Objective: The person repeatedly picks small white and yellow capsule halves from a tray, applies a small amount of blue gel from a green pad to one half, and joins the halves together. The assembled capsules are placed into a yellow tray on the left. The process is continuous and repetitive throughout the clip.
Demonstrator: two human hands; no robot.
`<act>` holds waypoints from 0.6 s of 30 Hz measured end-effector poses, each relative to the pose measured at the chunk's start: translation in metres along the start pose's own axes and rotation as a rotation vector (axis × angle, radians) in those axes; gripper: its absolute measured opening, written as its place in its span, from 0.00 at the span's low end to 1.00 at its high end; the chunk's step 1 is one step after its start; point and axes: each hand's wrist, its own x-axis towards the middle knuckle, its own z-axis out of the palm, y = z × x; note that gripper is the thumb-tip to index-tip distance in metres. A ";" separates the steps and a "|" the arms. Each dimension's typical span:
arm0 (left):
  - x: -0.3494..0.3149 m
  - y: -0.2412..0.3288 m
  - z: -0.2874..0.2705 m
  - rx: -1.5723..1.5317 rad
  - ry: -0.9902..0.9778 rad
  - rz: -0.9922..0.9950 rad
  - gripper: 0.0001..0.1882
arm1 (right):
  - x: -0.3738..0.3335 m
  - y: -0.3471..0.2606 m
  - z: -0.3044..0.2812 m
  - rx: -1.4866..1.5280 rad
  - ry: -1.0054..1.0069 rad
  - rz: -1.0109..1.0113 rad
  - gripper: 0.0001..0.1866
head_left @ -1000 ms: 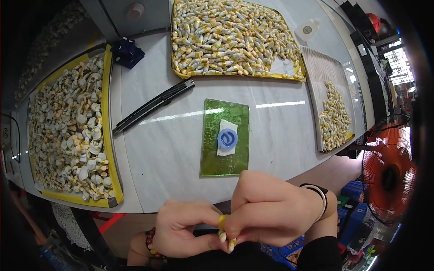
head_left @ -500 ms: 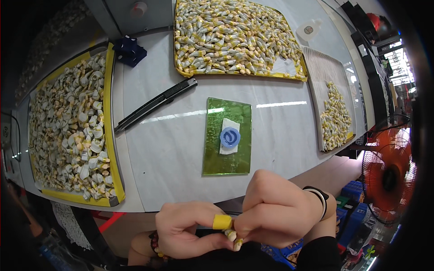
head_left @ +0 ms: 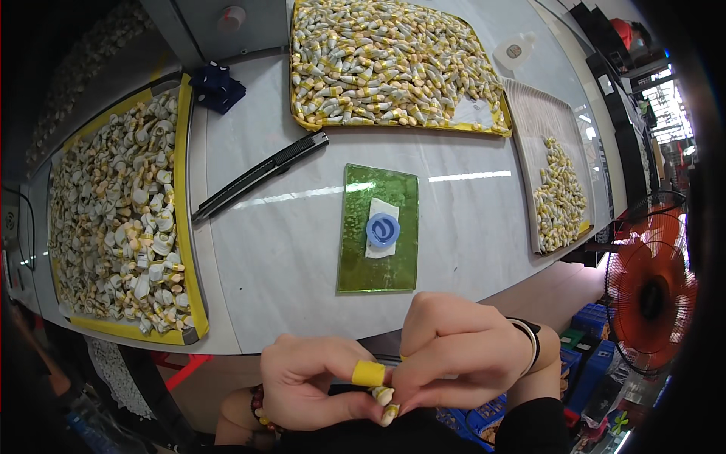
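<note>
Right hand (head_left: 465,354) farther right — yellow finger band (head_left: 368,373) more exposed

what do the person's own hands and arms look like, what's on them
Both hands are ungloved. The left hand has a yellow wrap around one finger, and a beaded bracelet with dark red beads on its wrist. The right hand has a white band and a black band at the wrist; a black sleeve covers the arm further back.

The slab (head_left: 355,268) is super green, with a soft blue cup (head_left: 383,230) on it over white paper (head_left: 386,205). Loud yellow edges on 2: the big tray (head_left: 502,122) above it, the tall tray (head_left: 184,189) left of it. The greyish-beige tray (head_left: 532,117) right of it has faint stripes. Below it: cream-and-yellow bits (head_left: 384,396), plain yellow wrap (head_left: 369,373) on the left hand (head_left: 321,382).
</note>
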 end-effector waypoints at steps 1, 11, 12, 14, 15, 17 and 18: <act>0.001 0.000 0.000 0.014 -0.006 -0.004 0.12 | -0.002 -0.001 0.000 0.007 -0.012 0.034 0.09; -0.003 0.052 -0.013 0.542 -0.167 -0.009 0.12 | 0.000 -0.011 0.007 -0.077 -0.004 0.028 0.12; -0.004 0.066 -0.020 0.635 -0.179 0.097 0.12 | -0.005 -0.012 0.005 -0.064 0.021 0.037 0.13; -0.010 0.088 -0.036 0.910 0.036 0.386 0.09 | -0.019 -0.008 0.002 -0.137 0.124 0.061 0.14; -0.009 0.112 -0.036 1.094 0.157 0.375 0.09 | -0.026 -0.011 -0.001 -0.177 0.182 0.072 0.14; -0.004 0.152 -0.039 1.619 0.294 0.353 0.11 | -0.038 -0.008 -0.006 -0.151 0.271 0.110 0.15; 0.005 0.169 -0.046 1.688 0.181 0.180 0.14 | -0.042 -0.005 -0.007 -0.141 0.322 0.136 0.16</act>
